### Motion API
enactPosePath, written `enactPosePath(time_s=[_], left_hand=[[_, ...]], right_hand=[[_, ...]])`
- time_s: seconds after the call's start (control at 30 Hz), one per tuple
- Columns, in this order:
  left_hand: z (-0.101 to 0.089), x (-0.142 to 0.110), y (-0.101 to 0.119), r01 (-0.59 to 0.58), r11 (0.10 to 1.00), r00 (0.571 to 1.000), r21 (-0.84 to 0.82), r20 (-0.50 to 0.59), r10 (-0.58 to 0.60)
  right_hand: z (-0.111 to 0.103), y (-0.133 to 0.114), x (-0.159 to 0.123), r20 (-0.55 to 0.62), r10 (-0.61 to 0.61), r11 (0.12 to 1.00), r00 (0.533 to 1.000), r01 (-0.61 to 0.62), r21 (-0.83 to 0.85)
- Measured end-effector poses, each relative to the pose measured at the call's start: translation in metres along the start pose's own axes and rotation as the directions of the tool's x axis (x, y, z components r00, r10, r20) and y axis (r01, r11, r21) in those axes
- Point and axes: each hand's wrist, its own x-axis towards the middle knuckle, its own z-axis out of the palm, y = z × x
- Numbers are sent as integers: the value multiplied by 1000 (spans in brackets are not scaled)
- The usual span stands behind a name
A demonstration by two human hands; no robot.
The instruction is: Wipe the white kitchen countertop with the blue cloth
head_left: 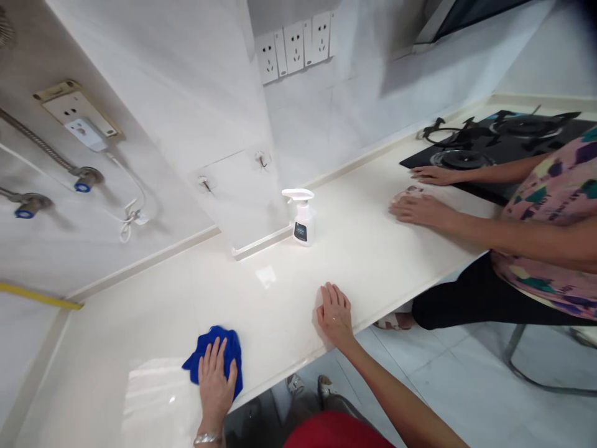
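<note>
My left hand (217,376) lies flat on a crumpled blue cloth (204,346), fingers stretched out over it and pressing it against the white countertop (177,305). Part of the cloth is hidden beneath the palm. Near the counter's front edge, my right hand (334,314) rests palm down on the bare surface, fingers extended and holding nothing. A white spray bottle (303,224) with a dark label stands upright beyond my right hand, beside the corner of the projecting wall.
At right, a co-worker's hand (420,210) presses a pale cloth (405,194); the other hand lies near the black gas stove (471,146). Wall hooks (262,160), sockets (293,46) and valves (84,180) line the walls. A yellow strip (41,297) is at far left.
</note>
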Motion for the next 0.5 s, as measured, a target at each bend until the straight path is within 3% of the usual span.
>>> enactPosePath(time_s=[0.3,0.5], left_hand=[[-17,-81,-88,338,939,940,57,-77,-334],[-29,-105,-116,530,847,847,51,-85,-525]], right_hand=[[9,7,-6,-47,-48,999,998,47,-20],[15,13,-9,-112,-103,995,988,103,1]])
